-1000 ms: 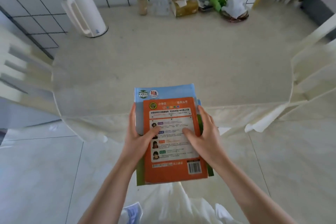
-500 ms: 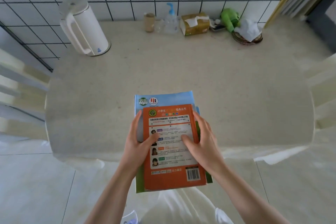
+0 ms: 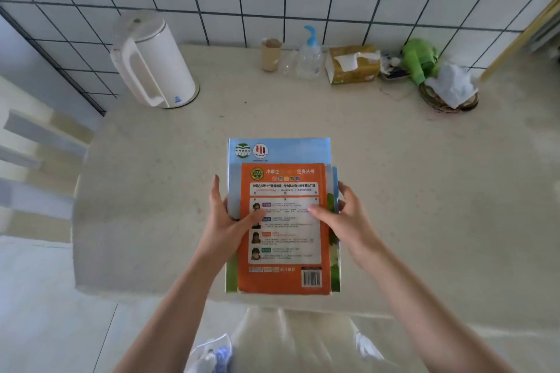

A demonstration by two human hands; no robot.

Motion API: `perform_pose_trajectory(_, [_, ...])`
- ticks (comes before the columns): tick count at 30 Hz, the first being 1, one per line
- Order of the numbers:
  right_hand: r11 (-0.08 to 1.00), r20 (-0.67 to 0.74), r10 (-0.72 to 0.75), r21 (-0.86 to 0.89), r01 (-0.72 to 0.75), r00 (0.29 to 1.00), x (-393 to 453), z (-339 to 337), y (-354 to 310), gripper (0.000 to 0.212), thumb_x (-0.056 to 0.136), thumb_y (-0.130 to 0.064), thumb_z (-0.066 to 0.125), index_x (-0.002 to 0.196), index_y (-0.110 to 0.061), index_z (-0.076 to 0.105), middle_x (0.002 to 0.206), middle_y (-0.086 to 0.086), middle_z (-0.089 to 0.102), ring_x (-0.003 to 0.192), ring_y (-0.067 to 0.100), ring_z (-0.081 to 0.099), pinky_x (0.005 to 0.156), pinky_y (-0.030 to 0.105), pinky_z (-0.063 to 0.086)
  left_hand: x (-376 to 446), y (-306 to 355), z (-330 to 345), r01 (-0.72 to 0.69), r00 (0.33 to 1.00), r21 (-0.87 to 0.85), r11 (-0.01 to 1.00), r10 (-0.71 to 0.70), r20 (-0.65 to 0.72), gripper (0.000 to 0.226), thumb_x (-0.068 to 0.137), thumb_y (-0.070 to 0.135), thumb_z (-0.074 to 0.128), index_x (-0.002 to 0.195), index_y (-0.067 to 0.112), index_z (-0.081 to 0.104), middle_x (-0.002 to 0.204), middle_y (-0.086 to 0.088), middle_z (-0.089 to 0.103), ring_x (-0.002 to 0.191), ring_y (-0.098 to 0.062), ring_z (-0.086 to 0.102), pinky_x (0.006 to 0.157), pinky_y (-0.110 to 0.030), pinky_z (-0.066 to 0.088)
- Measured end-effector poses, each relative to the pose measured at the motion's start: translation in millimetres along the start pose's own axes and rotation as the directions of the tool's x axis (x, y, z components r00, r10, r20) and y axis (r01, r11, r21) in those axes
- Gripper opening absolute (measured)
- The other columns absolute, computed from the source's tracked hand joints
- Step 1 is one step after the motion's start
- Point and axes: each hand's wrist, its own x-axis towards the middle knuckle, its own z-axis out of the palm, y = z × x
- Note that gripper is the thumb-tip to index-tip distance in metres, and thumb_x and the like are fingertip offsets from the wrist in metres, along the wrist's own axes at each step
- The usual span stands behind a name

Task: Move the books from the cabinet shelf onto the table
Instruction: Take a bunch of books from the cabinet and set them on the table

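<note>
A small stack of books lies flat over the near part of the cream table [image 3: 424, 191]. An orange book [image 3: 285, 275] is on top, back cover up, and a larger blue book [image 3: 278, 150] sticks out beyond it. My left hand [image 3: 225, 221] holds the stack's left edge, thumb laid on the orange cover. My right hand [image 3: 345, 218] holds the right edge the same way, thumb on the white panel. Whether the stack rests on the table or hovers just above it, I cannot tell. No cabinet shelf is in view.
A white electric kettle [image 3: 154, 63] stands at the back left. Along the tiled wall sit a paper cup [image 3: 271, 53], a pump bottle [image 3: 309, 54], a tissue box [image 3: 353, 65], a green object [image 3: 419, 59] and a small basket [image 3: 448, 94]. A slatted chair back [image 3: 33, 142] is at left.
The stack and both hands have moved forward from the table's near edge to fully over the tabletop. My view has come closer to the table and wall.
</note>
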Motion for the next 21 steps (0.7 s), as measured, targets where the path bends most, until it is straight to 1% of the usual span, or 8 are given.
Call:
perform_pose_trajectory(2, [0.999, 0.022, -0.035, -0.024, 0.035, 0.999, 10.2, -0.3, -7.1, 0.061, 0.078, -0.017, 0.076, 0.127, -0.023, 0.041, 0.11, -0.006, 0.062, 0.101, 0.013, 0.063, 0.075, 0.031, 0.056, 11.0, 11.5, -3.7, -0.047, 0.999, 0.075, 0.996, 0.045, 0.024, 0.062, 0.079, 0.007, 0.075, 0.13, 0.017, 0.04, 0.106, -0.007, 0.071, 0.087, -0.025, 0.074, 0.06, -0.034, 0.06])
perform_pose_trajectory(3, [0.998, 0.04, -0.053, -0.014, 0.054, 0.998, 14.6, 0.1, -9.3, 0.058, 0.077, -0.014, 0.076, 0.123, -0.024, 0.042, 0.111, -0.007, 0.061, 0.102, 0.011, 0.062, 0.074, 0.029, 0.055, 16.8, 15.7, -6.6, -0.071, 0.997, 0.125, 0.99, 0.068, 0.033, 0.053, 0.078, 0.007, 0.075, 0.121, 0.014, 0.045, 0.104, -0.006, 0.072, 0.086, -0.025, 0.074, 0.058, -0.031, 0.06])
perform_pose_trajectory(8, [0.976, 0.076, -0.213, -0.019, 0.215, 0.974, 30.3, 7.3, -4.4, 0.057, 0.073, 0.002, 0.077, 0.113, -0.021, 0.043, 0.106, -0.007, 0.059, 0.094, 0.007, 0.065, 0.067, 0.022, 0.055, 44.2, 20.6, -32.1, -0.219, 0.976, 0.263, 0.94, 0.209, 0.065, 0.072, 0.062, 0.001, 0.088, 0.118, 0.013, 0.046, 0.097, 0.001, 0.072, 0.084, -0.013, 0.073, 0.061, -0.031, 0.06])
perform_pose_trajectory(10, [0.956, 0.051, -0.283, -0.069, 0.287, 0.958, 37.4, 8.9, 4.5, 0.063, 0.069, 0.01, 0.076, 0.109, -0.025, 0.044, 0.102, -0.009, 0.061, 0.089, 0.005, 0.066, 0.07, 0.022, 0.055, 52.4, 12.1, -38.9, -0.289, 0.957, 0.276, 0.917, 0.267, 0.116, 0.061, 0.055, -0.001, 0.089, 0.107, 0.007, 0.059, 0.088, 0.009, 0.076, 0.079, -0.005, 0.072, 0.063, -0.022, 0.058])
perform_pose_trajectory(13, [0.95, -0.005, -0.294, -0.115, 0.291, 0.956, 47.3, 16.2, 24.0, 0.075, 0.066, 0.011, 0.077, 0.117, -0.031, 0.044, 0.099, -0.017, 0.063, 0.093, 0.002, 0.064, 0.082, 0.028, 0.054, 57.0, -4.1, -42.1, -0.299, 0.954, 0.306, 0.904, 0.281, 0.103, 0.043, 0.053, 0.005, 0.084, 0.083, 0.033, 0.073, 0.079, 0.02, 0.074, 0.072, 0.003, 0.069, 0.063, -0.019, 0.057])
perform_pose_trajectory(15, [0.951, -0.057, -0.294, -0.111, 0.287, 0.954, 47.5, 21.8, 39.9, 0.078, 0.062, 0.005, 0.08, 0.126, -0.022, 0.043, 0.105, -0.022, 0.063, 0.098, -0.006, 0.06, 0.091, 0.026, 0.05, 57.8, -17.2, -44.0, -0.293, 0.955, 0.337, 0.895, 0.287, 0.069, 0.047, 0.054, 0.011, 0.083, 0.086, 0.042, 0.07, 0.085, 0.025, 0.073, 0.077, 0.007, 0.067, 0.073, -0.024, 0.058])
perform_pose_trajectory(18, [0.909, -0.018, -0.378, -0.199, 0.367, 0.926, 39.8, 29.8, 50.9, 0.073, 0.064, -0.005, 0.076, 0.12, -0.039, 0.044, 0.112, -0.027, 0.057, 0.107, 0.0, 0.056, 0.093, 0.024, 0.045, 57.8, -30.8, -50.9, -0.321, 0.945, 0.384, 0.865, 0.321, 0.066, 0.068, 0.058, 0.007, 0.085, 0.104, 0.047, 0.055, 0.102, 0.033, 0.066, 0.094, 0.013, 0.062, 0.084, -0.009, 0.047])
perform_pose_trajectory(21, [0.856, 0.03, -0.47, -0.227, 0.464, 0.882, 41.4, 33.1, 50.3, 0.082, 0.064, -0.005, 0.077, 0.121, -0.05, 0.04, 0.122, -0.009, 0.053, 0.11, 0.008, 0.055, 0.094, 0.021, 0.043, 60.8, -40.7, -65.8, -0.315, 0.949, 0.366, 0.876, 0.277, 0.152, 0.076, 0.06, 0.005, 0.084, 0.112, 0.049, 0.05, 0.117, 0.015, 0.064, 0.104, 0.001, 0.061, 0.086, -0.017, 0.05])
